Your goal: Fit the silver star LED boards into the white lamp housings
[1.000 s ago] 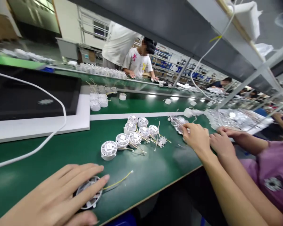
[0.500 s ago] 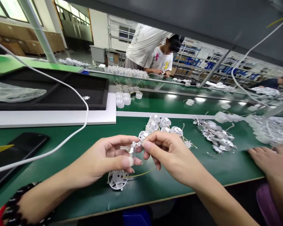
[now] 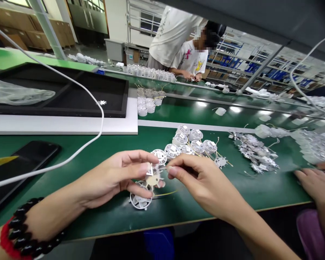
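Observation:
My left hand [image 3: 116, 177] holds a small pale star-shaped board [image 3: 152, 180] between thumb and fingers, with a white tag-like piece at its top. Just to the right, my right hand [image 3: 206, 184] is closed in a pinch on a thin wire end [image 3: 164, 168] at the board's edge. Under my left fingertips a round white spoked housing [image 3: 140, 203] lies on the green table, partly covered. A yellow wire [image 3: 166, 194] runs out beside it. Beyond my hands stand several round white housings [image 3: 181, 138] with wires.
A heap of spiky boards [image 3: 256, 151] lies to the right, near clear plastic pieces [image 3: 311, 144]. Another person's hand [image 3: 316, 184] rests at the right edge. Left are a black phone [image 3: 24, 162], a white cable [image 3: 83, 155] and a black tray [image 3: 119, 112]. Two people work across the table.
My left hand has turned the board so that its flat face now shows. My right hand has drawn slightly away to the right, and a thin wire end shows at its fingertips. The view has shifted slightly.

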Demonstrator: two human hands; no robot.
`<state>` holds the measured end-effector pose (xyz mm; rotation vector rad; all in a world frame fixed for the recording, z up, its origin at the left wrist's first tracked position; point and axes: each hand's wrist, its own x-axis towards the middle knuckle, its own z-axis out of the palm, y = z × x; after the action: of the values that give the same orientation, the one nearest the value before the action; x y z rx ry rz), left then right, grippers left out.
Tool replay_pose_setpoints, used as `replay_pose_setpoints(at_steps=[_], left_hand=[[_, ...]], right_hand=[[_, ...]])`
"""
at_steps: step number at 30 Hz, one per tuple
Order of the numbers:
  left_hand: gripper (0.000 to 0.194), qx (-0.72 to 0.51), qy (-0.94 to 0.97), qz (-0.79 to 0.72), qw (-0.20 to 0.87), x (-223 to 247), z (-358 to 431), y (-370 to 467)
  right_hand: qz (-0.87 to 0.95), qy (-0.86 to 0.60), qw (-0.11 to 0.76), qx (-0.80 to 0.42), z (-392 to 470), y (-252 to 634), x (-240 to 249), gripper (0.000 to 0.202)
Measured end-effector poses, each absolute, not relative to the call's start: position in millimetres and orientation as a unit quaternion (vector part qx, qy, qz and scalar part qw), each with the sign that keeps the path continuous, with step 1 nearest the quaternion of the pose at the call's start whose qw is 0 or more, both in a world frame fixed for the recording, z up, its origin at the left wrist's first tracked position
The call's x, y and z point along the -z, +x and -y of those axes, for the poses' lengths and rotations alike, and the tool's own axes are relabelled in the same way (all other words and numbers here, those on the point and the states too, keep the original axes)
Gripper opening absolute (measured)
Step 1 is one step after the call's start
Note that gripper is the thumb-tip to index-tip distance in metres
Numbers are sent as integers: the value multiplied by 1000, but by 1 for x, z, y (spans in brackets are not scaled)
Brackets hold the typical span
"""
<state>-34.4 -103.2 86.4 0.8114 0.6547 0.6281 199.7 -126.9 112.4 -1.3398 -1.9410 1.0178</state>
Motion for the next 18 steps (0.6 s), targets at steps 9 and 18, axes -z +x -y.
replay_pose_setpoints(at_steps=[9, 18], left_hand=[[19, -306, 596, -378, 639, -91, 113, -43], [24, -249, 800, -418, 351, -72, 138, -64]], right_hand=[[661, -479, 199, -542, 122, 189, -112, 26], [694, -552, 77, -455, 134, 172, -92, 26]])
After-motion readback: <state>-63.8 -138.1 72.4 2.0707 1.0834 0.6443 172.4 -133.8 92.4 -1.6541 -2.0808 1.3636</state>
